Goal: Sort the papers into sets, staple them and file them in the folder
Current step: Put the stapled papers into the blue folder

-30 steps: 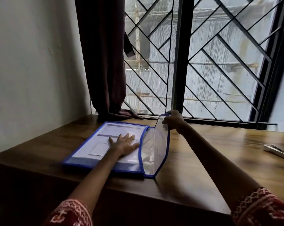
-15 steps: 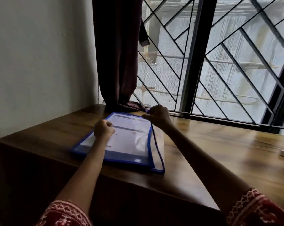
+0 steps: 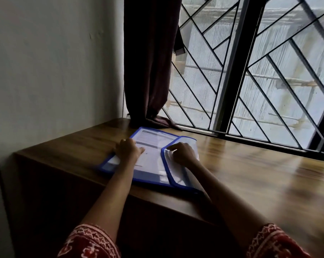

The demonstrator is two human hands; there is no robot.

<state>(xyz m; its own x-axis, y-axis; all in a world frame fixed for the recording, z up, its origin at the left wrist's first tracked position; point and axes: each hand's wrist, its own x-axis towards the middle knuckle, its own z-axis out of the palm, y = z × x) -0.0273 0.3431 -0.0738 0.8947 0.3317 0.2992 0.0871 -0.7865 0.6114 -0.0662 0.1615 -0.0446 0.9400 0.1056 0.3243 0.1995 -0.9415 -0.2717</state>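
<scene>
A clear folder with blue edging point(image 3: 152, 175) lies flat on the wooden desk point(image 3: 250, 175), near its left end. Printed white papers point(image 3: 150, 138) show through the folder. Its flap point(image 3: 176, 175) is folded over the right part of the papers. My left hand point(image 3: 128, 150) rests on the left part of the folder, fingers bent and thumb pointing right. On top of the flap, near its upper edge, my right hand point(image 3: 182, 154) presses down with bent fingers. The motion blur hides whether either hand pinches anything.
A dark curtain point(image 3: 150, 71) hangs behind the folder and its hem lies on the desk. A barred window point(image 3: 259, 81) runs along the desk's far side. A white wall point(image 3: 55, 71) closes the left. The desk's front edge point(image 3: 157, 200) runs just below the folder.
My right hand has swung the raised flap down over the papers and now lies on it. My left hand slid from the middle of the papers to the folder's left part. The camera turned left.
</scene>
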